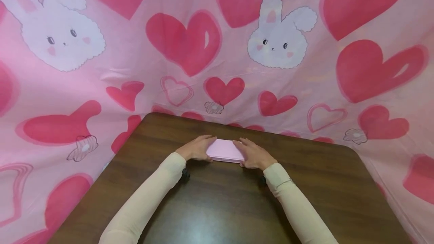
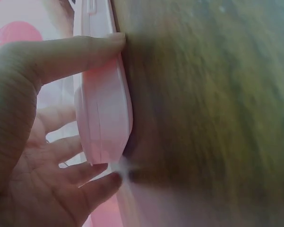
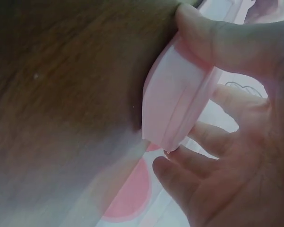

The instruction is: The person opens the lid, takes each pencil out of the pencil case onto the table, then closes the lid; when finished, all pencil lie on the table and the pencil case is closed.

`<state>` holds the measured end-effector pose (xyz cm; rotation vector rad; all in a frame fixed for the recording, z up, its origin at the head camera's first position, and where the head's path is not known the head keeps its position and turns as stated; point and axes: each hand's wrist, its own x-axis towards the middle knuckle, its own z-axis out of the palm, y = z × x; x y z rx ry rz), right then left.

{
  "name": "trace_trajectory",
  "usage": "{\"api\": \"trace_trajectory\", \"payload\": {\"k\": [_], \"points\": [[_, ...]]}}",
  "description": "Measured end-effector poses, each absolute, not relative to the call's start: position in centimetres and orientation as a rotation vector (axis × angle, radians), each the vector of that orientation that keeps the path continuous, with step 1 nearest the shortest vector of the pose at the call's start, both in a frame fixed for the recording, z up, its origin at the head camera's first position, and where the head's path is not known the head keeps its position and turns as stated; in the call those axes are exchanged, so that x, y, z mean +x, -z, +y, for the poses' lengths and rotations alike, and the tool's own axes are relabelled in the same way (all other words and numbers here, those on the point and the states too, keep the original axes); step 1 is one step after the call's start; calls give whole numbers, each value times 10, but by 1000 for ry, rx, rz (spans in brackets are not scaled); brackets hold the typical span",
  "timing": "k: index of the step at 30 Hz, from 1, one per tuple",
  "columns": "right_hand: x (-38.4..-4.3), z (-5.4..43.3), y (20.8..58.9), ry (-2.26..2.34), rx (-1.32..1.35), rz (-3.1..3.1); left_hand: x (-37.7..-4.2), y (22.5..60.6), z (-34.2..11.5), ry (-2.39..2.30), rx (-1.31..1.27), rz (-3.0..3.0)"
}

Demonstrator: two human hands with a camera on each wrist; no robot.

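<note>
A flat pink case (image 1: 225, 149) lies on the brown wooden table, its long front side facing me. My left hand (image 1: 197, 148) grips its left end, and my right hand (image 1: 255, 154) grips the right end. In the left wrist view, the thumb presses the front side of the case (image 2: 106, 104) while the other fingers reach round the end to the back. The right wrist view gives a matching hold, with the thumb across the front of the case (image 3: 172, 94). A thin seam runs along its side. A narrow latch-like piece shows on the front in the left wrist view.
The wooden table (image 1: 203, 206) has rounded far corners. Behind it and to both sides hangs a pink cloth (image 1: 234, 63) printed with hearts and white rabbits. A small black device (image 1: 185, 174) sits under the left wrist, and another (image 1: 262, 181) under the right.
</note>
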<state>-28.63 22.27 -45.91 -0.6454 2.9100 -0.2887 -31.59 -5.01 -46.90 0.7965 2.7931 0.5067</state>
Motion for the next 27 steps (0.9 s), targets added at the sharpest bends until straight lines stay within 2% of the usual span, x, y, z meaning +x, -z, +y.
{"api": "trace_trajectory", "payload": {"k": [27], "points": [[-294, 217, 445, 155, -782, 2903, -314, 467, -53, -378, 906, 2882]]}}
